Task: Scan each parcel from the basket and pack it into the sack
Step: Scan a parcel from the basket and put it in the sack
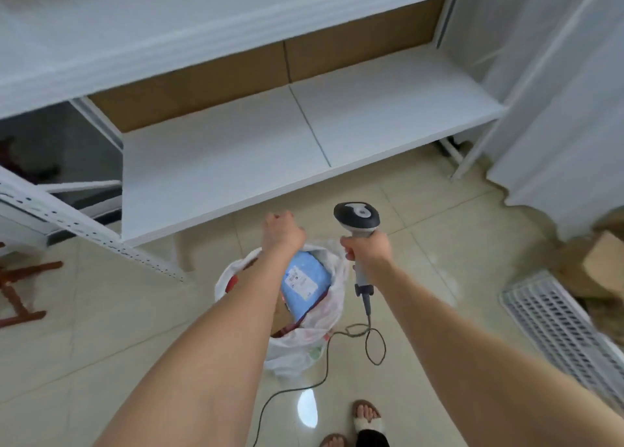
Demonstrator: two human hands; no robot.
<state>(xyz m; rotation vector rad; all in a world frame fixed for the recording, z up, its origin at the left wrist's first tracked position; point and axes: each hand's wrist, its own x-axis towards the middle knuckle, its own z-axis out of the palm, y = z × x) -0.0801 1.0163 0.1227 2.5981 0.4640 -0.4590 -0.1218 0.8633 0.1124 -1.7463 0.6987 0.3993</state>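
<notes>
Floor (135,311): sack (304,340), blue parcel (305,263) inside

We see a parcel storeroom: white metal shelving (371,119) with a perforated upright (111,240), tiled floor (101,328), cardboard boxes (604,257) at the right, a corded barcode scanner (358,215) and a sack (304,342) holding a labelled parcel (304,281)

Sack (305,340) sits on the floor right in front of you, before the low shelf (304,142), parcel (304,279) in it, your left hand (282,232) over its far rim, your right hand (366,248) with the scanner (357,217) just right of it, basket (553,321) well off right.
</notes>
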